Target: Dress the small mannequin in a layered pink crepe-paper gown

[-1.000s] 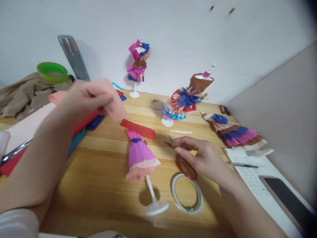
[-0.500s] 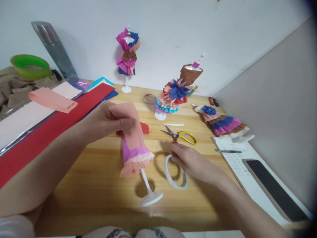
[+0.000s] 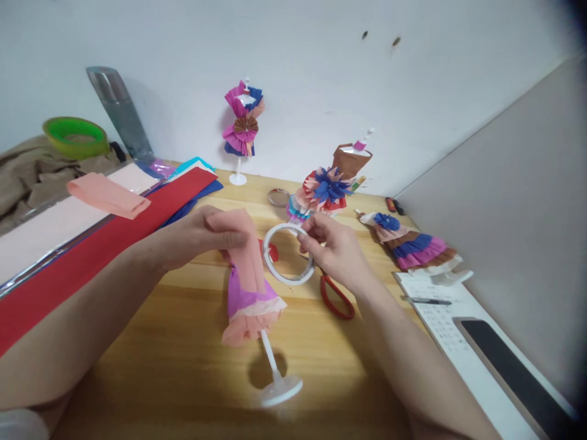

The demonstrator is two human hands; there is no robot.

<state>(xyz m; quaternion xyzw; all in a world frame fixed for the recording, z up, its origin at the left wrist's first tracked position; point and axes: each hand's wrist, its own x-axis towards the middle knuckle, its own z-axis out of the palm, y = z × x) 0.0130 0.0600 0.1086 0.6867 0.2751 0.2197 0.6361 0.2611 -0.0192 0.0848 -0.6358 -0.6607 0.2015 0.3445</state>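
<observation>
My left hand pinches a strip of pink crepe paper against the top of a small mannequin stand, which wears a purple and pink paper dress. My right hand holds a white tape roll up off the table, just right of the pink strip. Red-handled scissors lie on the wooden table below my right wrist.
Long sheets of red, white and blue paper lie at the left with a folded pink piece on top. Three finished paper-dress figures stand or lie at the back. A paper pad with a pen and a phone sit at the right.
My right hand left the scissors, picked up the white tape roll from the table and raised it. My left hand brought the pink strip down onto the dress top.
</observation>
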